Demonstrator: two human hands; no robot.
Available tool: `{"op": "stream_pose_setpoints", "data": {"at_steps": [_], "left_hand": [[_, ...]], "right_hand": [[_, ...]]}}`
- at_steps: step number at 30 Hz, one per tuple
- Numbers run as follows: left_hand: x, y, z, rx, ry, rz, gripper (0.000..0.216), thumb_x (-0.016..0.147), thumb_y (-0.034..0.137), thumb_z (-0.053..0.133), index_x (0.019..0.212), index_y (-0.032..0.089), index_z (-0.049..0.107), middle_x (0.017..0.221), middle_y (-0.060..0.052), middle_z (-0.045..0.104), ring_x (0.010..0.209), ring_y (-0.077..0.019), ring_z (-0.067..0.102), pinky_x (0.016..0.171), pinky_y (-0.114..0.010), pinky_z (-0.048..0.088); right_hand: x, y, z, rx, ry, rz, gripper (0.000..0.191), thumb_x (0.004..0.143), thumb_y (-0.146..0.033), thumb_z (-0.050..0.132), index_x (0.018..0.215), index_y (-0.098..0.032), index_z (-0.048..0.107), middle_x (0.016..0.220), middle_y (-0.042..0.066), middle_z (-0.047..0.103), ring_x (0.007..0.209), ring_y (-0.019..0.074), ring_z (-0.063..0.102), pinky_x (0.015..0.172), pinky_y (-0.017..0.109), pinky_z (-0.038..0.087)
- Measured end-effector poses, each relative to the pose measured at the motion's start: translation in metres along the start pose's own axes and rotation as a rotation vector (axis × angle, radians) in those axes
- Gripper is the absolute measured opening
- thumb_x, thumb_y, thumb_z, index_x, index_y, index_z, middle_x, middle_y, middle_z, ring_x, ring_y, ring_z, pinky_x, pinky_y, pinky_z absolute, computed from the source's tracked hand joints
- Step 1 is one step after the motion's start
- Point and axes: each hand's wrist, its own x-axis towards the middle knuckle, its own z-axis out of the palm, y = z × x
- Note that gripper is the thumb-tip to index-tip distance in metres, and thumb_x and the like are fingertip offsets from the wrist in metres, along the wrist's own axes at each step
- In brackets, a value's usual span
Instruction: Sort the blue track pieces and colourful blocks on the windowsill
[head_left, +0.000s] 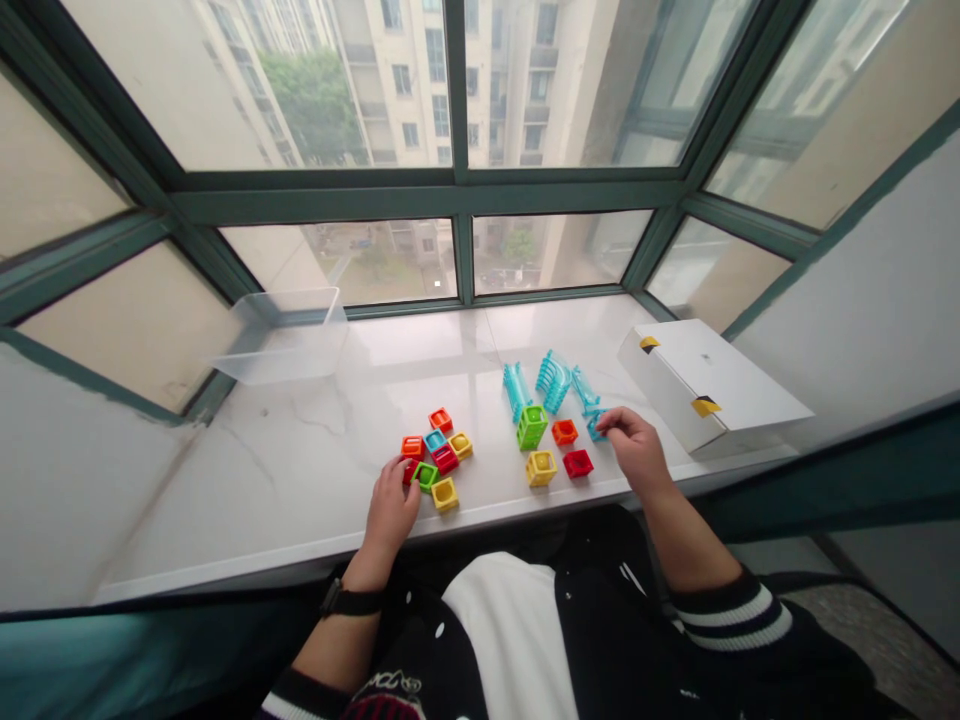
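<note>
resting at a white sill (300,480), the left hand (393,502) is surrounding a red block (409,471), its grip unclear; the right hand (637,448) is pinching a blue piece (595,427). other blocks (541,468) are already lying in two groups, several sitting apart.

A home — bay window (462,192) (apartment blocks (414,100) outside).

Left hand (391,505) touches red block (409,471), right hand (636,452) touches blue piece (594,425)
</note>
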Motion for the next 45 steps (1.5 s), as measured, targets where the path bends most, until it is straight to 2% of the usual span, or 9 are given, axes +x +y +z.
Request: {"op": "stream_pose_setpoints", "data": {"at_steps": [7, 12, 16, 22, 24, 29, 33, 39, 45], "left_hand": [[-0.007, 0.011, -0.006, -0.026, -0.051, -0.026, 0.035, 0.095, 0.031, 0.056, 0.127, 0.022, 0.065, 0.14, -0.015, 0.058, 0.132, -0.0319, 0.059, 0.115, -0.054, 0.05], [-0.007, 0.015, -0.01, -0.044, -0.042, -0.041, 0.033, 0.095, 0.032, 0.057, 0.125, 0.023, 0.067, 0.136, -0.013, 0.058, 0.129, -0.0306, 0.061, 0.112, -0.051, 0.054], [-0.008, 0.021, -0.011, -0.035, -0.052, -0.058, 0.033, 0.096, 0.031, 0.057, 0.127, 0.022, 0.066, 0.135, -0.013, 0.059, 0.125, -0.0298, 0.064, 0.106, -0.049, 0.057], [-0.012, 0.033, -0.014, -0.051, -0.096, -0.085, 0.032, 0.099, 0.032, 0.054, 0.127, 0.024, 0.064, 0.123, -0.01, 0.065, 0.088, -0.0211, 0.071, 0.081, -0.038, 0.062], [-0.009, 0.032, -0.016, -0.02, -0.073, -0.077, 0.031, 0.099, 0.032, 0.053, 0.127, 0.024, 0.064, 0.115, -0.009, 0.067, 0.08, -0.0206, 0.069, 0.08, -0.039, 0.061], [0.01, 0.019, -0.009, 0.04, 0.022, 0.008, 0.035, 0.095, 0.03, 0.056, 0.128, 0.023, 0.064, 0.117, -0.012, 0.068, 0.11, -0.0306, 0.066, 0.103, -0.05, 0.054], [0.029, 0.007, 0.007, 0.047, -0.049, -0.049, 0.043, 0.092, 0.032, 0.059, 0.132, 0.017, 0.062, 0.128, -0.016, 0.068, 0.121, -0.033, 0.065, 0.109, -0.052, 0.05], [0.042, 0.0, 0.014, 0.012, -0.245, -0.194, 0.034, 0.09, 0.03, 0.062, 0.12, 0.016, 0.067, 0.122, -0.018, 0.074, 0.114, -0.0306, 0.07, 0.1, -0.044, 0.053], [0.041, 0.003, 0.006, -0.014, -0.205, -0.194, 0.024, 0.087, 0.03, 0.067, 0.107, 0.018, 0.065, 0.106, -0.012, 0.074, 0.1, -0.0269, 0.07, 0.092, -0.041, 0.054]], "right_hand": [[-0.021, -0.051, 0.077, 0.045, -0.359, -0.25, 0.019, 0.084, -0.017, 0.053, 0.088, -0.023, 0.07, 0.087, 0.002, 0.069, 0.085, 0.0199, 0.065, 0.082, 0.034, 0.054], [-0.054, -0.054, 0.128, -0.024, -0.718, -0.317, 0.029, 0.088, -0.01, 0.057, 0.107, -0.024, 0.074, 0.108, 0.005, 0.071, 0.098, 0.0188, 0.069, 0.087, 0.032, 0.057], [-0.08, -0.045, 0.158, -0.173, -0.923, -0.395, 0.036, 0.088, -0.012, 0.067, 0.121, -0.023, 0.073, 0.127, 0.009, 0.069, 0.118, 0.0242, 0.066, 0.107, 0.039, 0.053], [-0.088, -0.028, 0.173, -0.351, -0.933, -0.351, 0.036, 0.088, -0.017, 0.072, 0.124, -0.022, 0.075, 0.13, 0.011, 0.07, 0.122, 0.0285, 0.065, 0.11, 0.043, 0.052], [-0.087, -0.025, 0.172, -0.365, -0.91, -0.343, 0.035, 0.088, -0.018, 0.071, 0.123, -0.022, 0.075, 0.128, 0.011, 0.071, 0.122, 0.0287, 0.065, 0.109, 0.044, 0.052], [-0.085, -0.026, 0.171, -0.392, -0.859, -0.372, 0.036, 0.088, -0.015, 0.07, 0.123, -0.021, 0.075, 0.127, 0.012, 0.069, 0.12, 0.0286, 0.063, 0.109, 0.044, 0.051], [-0.085, -0.023, 0.177, -0.464, -0.846, -0.418, 0.045, 0.087, -0.015, 0.07, 0.131, -0.021, 0.07, 0.14, 0.014, 0.064, 0.131, 0.032, 0.057, 0.114, 0.049, 0.048], [-0.085, -0.014, 0.191, -0.54, -0.889, -0.464, 0.072, 0.085, -0.019, 0.071, 0.154, -0.02, 0.052, 0.168, 0.015, 0.04, 0.152, 0.0383, 0.038, 0.124, 0.057, 0.037], [-0.089, -0.007, 0.199, -0.623, -0.939, -0.479, 0.079, 0.083, -0.023, 0.074, 0.158, -0.02, 0.048, 0.172, 0.016, 0.032, 0.155, 0.0421, 0.034, 0.124, 0.06, 0.035]]}}
